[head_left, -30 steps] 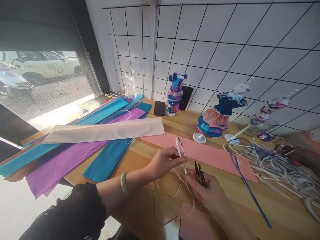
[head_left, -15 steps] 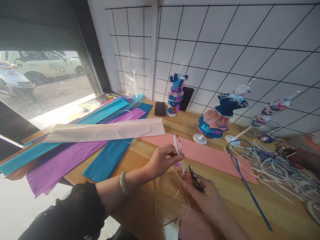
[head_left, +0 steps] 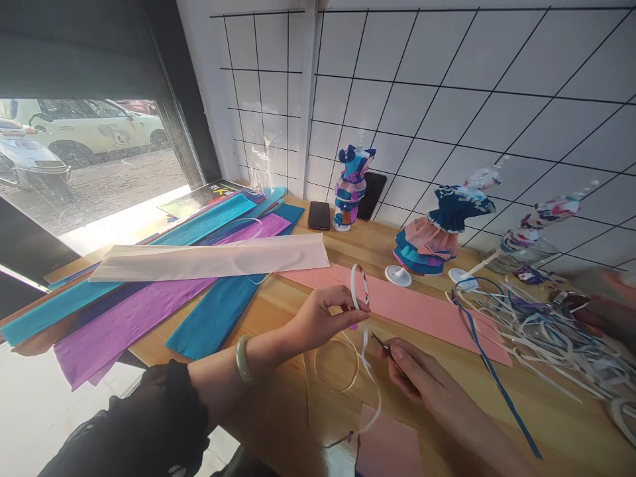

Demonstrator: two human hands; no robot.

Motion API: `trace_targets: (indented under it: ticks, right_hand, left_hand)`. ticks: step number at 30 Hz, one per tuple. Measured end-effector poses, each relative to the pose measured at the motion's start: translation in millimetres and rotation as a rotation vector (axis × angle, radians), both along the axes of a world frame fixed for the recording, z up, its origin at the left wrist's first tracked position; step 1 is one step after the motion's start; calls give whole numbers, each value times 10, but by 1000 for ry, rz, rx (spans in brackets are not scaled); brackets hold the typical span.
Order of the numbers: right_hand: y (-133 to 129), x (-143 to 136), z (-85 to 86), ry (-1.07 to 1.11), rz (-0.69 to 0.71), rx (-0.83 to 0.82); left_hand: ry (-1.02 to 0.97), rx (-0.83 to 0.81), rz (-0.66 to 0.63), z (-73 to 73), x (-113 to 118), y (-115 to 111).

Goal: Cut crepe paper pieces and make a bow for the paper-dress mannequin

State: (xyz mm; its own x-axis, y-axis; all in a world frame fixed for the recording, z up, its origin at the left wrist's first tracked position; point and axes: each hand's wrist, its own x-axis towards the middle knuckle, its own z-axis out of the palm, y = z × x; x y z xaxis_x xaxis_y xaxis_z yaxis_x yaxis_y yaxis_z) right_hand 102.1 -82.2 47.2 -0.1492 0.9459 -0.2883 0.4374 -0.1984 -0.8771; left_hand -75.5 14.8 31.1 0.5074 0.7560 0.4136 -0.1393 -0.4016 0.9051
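My left hand [head_left: 330, 317], with a bracelet on its wrist, pinches a thin white ribbon [head_left: 354, 290] curled into an upright loop with red and dark marks on its inner side. The ribbon's tail hangs below the fingers and trails down to the table. To the right, my right hand [head_left: 417, 371] is closed on small dark scissors [head_left: 380, 343], tips pointing up and left, apart from the ribbon; most of their handle is hidden in the fingers. A pink paper piece [head_left: 388, 440] lies below, and a long pink strip [head_left: 422, 315] lies behind my hands.
Crepe paper strips in purple [head_left: 134, 328], teal [head_left: 213, 321] and cream [head_left: 209, 260] overlap at left. Small dress forms [head_left: 432, 235] and a phone [head_left: 318, 216] stand or lie near the wall. Tangled ribbons [head_left: 551, 344] lie at right, beside a blurred co-worker's hand [head_left: 606, 315].
The ribbon's tail has left my right fingers and now hangs loose. My right hand has drawn right with the scissors and turned them lower. My left hand keeps the loop almost in place.
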Motion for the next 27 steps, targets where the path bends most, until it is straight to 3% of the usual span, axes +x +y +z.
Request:
trace_targets:
  ticks: [5, 13, 27]
  right_hand:
    - [-3, -25, 2, 25, 63, 4]
    - [14, -81, -18, 51, 39, -24]
    - [15, -64, -86, -58, 28, 42]
  left_hand:
    - [41, 108, -88, 0, 13, -41]
    - [65, 146, -109, -2, 17, -63]
    - [34, -84, -78, -33, 5, 7]
